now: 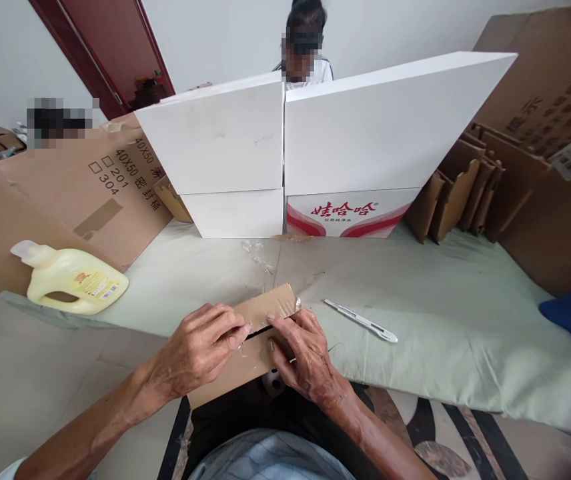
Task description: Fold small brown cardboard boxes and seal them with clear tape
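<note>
A small brown cardboard box [265, 305] lies tilted over my lap at the table's front edge, with a dark gap between its two flaps. Clear tape [289, 307] clings to its far right end. My left hand [200, 347] is closed in a pinch at the gap, with bits of clear tape showing at the fingertips. Wrapped around the box's right end, my right hand [308, 353] grips it, thumb near the gap. To the right of that hand lies a white craft knife [360, 321] on the cloth.
White cartons [350, 133] stand across the table, a person [310, 67] behind them. A yellow detergent bottle [80, 280] lies at left before a large brown carton [65, 187]. Folded cardboard [458, 193] leans at right. Tape scraps [258, 253] lie on the green cloth [440, 300].
</note>
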A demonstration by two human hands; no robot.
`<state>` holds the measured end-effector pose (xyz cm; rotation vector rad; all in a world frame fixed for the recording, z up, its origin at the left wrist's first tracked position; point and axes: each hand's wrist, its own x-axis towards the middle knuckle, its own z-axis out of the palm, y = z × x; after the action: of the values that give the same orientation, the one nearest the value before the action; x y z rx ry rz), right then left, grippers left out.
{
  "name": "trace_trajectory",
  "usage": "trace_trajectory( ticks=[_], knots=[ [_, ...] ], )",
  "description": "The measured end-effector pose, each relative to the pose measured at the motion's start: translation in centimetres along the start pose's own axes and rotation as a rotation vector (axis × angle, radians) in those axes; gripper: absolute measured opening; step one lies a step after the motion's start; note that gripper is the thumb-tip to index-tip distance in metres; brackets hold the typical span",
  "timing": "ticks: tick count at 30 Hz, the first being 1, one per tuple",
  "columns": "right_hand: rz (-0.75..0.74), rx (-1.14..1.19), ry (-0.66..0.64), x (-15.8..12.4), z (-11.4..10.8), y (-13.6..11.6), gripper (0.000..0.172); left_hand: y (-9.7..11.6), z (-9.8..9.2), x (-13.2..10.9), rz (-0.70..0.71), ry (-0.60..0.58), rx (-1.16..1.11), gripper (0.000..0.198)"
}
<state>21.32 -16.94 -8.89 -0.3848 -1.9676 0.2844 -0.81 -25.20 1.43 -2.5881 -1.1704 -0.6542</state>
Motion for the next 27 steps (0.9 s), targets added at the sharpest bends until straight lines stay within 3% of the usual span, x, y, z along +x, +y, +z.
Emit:
trace_trajectory(
  ticks=[6, 11, 16, 27],
  knots=[
    [0.005, 0.0, -0.014, 0.1, -0.1, -0.2, 0.063, 0.0, 0.0, 0.1, 0.034, -0.029, 0.017, 0.027],
    [-0.018, 0.003, -0.002, 0.3, -0.2, -0.1, 0.065, 0.3, 0.4, 0.0, -0.015, 0.059, -0.004, 0.019],
    [-0.005, 0.003, 0.0, 0.3, -0.2, -0.1, 0.062, 1.0, 0.1, -0.8, -0.093, 0.044, 0.166, 0.022],
    [-0.012, 0.014, -0.02, 0.7, -0.2, -0.1, 0.063, 0.4, 0.4, -1.8, -0.031, 0.101, 0.303, 0.022]
  ],
)
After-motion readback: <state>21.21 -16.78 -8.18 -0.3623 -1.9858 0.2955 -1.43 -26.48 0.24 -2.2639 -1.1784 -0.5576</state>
